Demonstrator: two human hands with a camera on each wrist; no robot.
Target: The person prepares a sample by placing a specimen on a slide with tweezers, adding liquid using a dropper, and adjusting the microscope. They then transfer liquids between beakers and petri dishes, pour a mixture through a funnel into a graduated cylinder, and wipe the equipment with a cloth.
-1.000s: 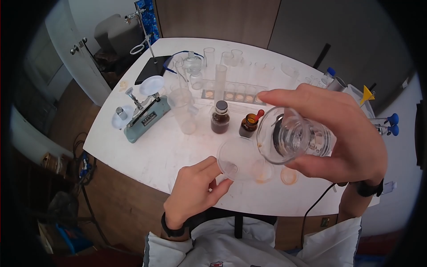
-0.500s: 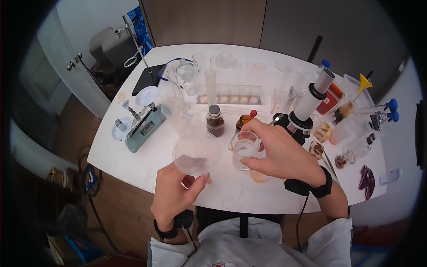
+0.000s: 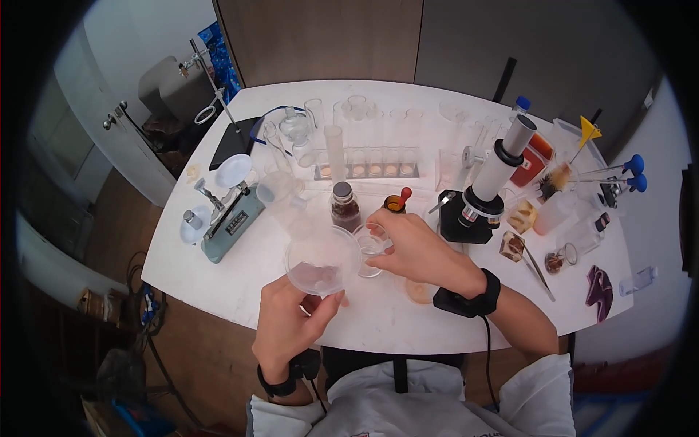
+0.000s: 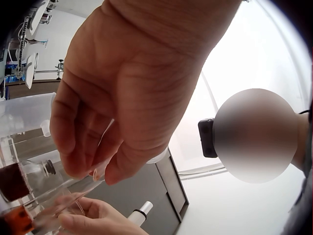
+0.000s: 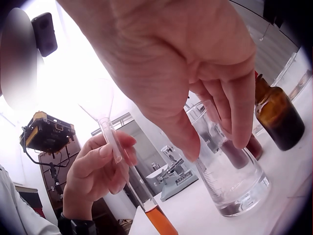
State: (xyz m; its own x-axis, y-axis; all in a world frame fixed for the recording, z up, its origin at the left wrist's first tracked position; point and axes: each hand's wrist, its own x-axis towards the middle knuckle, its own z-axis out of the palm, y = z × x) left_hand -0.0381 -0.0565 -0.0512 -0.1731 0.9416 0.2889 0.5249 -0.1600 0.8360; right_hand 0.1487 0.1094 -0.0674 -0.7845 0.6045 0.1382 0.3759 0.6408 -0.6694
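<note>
My left hand (image 3: pixel 291 320) grips a glass test tube (image 5: pixel 142 188) with orange liquid in its lower part. A clear funnel (image 3: pixel 325 255) sits in the tube's mouth, its wide cone upward. My right hand (image 3: pixel 426 251) holds a clear conical flask (image 5: pixel 230 188) by its narrow upper part, thumb on one side and fingers on the other. The flask stands nearly upright, its base at the tabletop, with clear liquid low inside. Behind it are an amber bottle (image 5: pixel 281 120) with a red-bulbed dropper and a dark-capped bottle of brown contents (image 3: pixel 345 210).
A green balance (image 3: pixel 233 227) stands at the left, a microscope (image 3: pixel 491 178) at the right. A rack (image 3: pixel 368 169) and a tall cylinder (image 3: pixel 334 154) are at the back. Tweezers (image 3: pixel 539 271) lie at the right; a shallow round dish (image 3: pixel 418 293) is near my right wrist.
My right hand has brought the flask down and left from its tilted, raised place to the tabletop. The left hand has shifted left with the funnel and tube. The head view has moved too.
</note>
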